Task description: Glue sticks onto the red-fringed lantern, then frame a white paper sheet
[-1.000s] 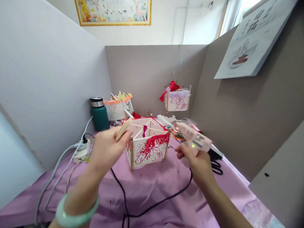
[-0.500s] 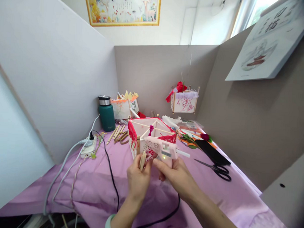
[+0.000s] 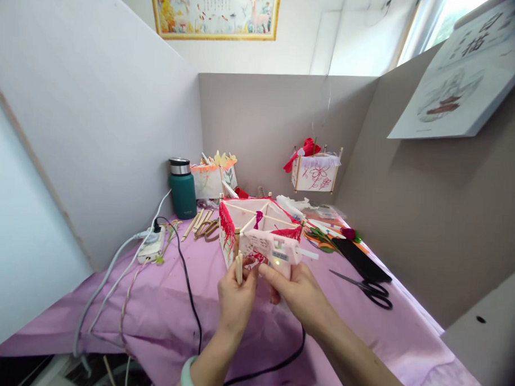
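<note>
My left hand (image 3: 237, 302) is closed round short wooden sticks (image 3: 238, 269) that point upward. My right hand (image 3: 301, 289) grips a pale pink glue gun (image 3: 276, 249), its nozzle end toward the left and a white glue stick (image 3: 308, 254) poking out at its right end. A small light glows on the gun. Just behind both hands stands a white box-shaped lantern (image 3: 228, 242) with a wooden stick frame and red fringe; thin sticks cross over its open top, with a dark purple knot at their middle. The gun hides part of its front.
Black scissors (image 3: 370, 290) and a black flat case (image 3: 360, 258) lie at the right. A green bottle (image 3: 182, 190), loose sticks (image 3: 201, 222) and a power strip (image 3: 151, 248) are at the left. Another lantern (image 3: 315, 175) hangs at the back. A black cord crosses the purple cloth (image 3: 152, 302).
The camera view has shifted slightly. The sticks in my left hand have turned a little more upright and moved slightly left. Both hands keep their hold.
</note>
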Available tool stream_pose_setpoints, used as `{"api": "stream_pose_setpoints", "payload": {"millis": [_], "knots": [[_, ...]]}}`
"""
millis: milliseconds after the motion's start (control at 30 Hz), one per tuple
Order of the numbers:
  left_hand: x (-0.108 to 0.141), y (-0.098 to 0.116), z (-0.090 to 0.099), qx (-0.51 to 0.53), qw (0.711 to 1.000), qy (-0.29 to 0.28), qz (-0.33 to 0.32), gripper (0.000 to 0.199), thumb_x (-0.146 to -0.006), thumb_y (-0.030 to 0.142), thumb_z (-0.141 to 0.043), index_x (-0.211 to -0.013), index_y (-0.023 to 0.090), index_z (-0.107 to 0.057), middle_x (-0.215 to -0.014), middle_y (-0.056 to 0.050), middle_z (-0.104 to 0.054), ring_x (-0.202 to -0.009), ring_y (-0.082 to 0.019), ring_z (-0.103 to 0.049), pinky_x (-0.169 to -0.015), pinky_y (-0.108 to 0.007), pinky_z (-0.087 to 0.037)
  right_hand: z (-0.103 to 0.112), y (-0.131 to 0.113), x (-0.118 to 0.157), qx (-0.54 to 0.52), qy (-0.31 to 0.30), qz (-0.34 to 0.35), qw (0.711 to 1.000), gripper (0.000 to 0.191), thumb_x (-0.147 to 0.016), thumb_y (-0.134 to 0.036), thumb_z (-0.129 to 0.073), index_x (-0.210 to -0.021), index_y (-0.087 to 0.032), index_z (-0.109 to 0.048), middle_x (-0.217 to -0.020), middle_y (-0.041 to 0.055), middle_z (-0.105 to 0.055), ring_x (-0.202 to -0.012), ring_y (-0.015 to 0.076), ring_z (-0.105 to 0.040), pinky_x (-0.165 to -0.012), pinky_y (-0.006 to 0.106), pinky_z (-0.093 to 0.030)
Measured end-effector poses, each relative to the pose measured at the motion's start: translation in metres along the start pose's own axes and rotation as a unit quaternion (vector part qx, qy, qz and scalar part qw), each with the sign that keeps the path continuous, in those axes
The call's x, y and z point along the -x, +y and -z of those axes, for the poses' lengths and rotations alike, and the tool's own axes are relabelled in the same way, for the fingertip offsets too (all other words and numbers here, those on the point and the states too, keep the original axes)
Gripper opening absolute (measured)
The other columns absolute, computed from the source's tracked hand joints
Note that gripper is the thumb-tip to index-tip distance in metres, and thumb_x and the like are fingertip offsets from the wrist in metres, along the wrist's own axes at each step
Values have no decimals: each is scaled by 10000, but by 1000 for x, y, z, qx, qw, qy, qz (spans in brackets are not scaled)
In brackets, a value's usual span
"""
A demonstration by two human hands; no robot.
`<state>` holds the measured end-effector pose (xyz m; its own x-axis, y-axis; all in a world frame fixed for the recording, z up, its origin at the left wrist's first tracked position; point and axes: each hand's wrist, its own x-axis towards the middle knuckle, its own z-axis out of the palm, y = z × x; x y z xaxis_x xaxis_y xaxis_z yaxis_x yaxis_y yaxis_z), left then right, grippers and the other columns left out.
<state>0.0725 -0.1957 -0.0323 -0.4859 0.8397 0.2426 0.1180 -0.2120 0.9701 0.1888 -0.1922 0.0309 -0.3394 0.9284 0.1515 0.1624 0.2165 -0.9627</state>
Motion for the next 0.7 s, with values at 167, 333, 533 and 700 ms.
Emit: {"api": "stream_pose_setpoints", "payload": {"millis": [167, 333, 533, 700], "knots": [[-1, 1, -1, 16, 1000, -3, -4, 212, -725, 323, -624, -839, 147, -650, -702, -42, -672, -654, -170, -634, -610, -250, -488, 1, -2, 2, 10, -2, -2, 1000, 416, -763, -467, -584, -452, -197, -522, -407, -15, -491, -414, 108, -469, -442, 216, -383], [-1, 2, 0, 6, 1000, -5, -12, 169, -740, 309, -604, -794, 152, -633, -657, -28, -644, -624, -160, -612, -577, -241, -469, 1, -2, 2, 11, 2, 0, 1000, 413, -768, -461, -585, -455, -198, -524, -393, -20, -487, -403, 105, -462, -436, 213, -383], [0, 5, 0, 3, 1000, 0, -11, 186, -742, 328, -610, -797, 151, -632, -632, -15, -618, -578, -145, -575, -549, -236, -450, 3, -3, 2, 43, 10, -12, 999, 459, -777, -483, -584, -428, -191, -519, -390, -16, -483, -396, 100, -454, -434, 215, -363], [0, 2, 1, 18, 1000, 1, -10, 220, -746, 359, -623, -814, 150, -630, -676, -21, -624, -582, -137, -557, -560, -240, -449, 6, -2, 5, 66, 9, -14, 998, 494, -798, -491, -561, -416, -183, -509, -395, -10, -482, -405, 96, -453, -459, 217, -362]]}}
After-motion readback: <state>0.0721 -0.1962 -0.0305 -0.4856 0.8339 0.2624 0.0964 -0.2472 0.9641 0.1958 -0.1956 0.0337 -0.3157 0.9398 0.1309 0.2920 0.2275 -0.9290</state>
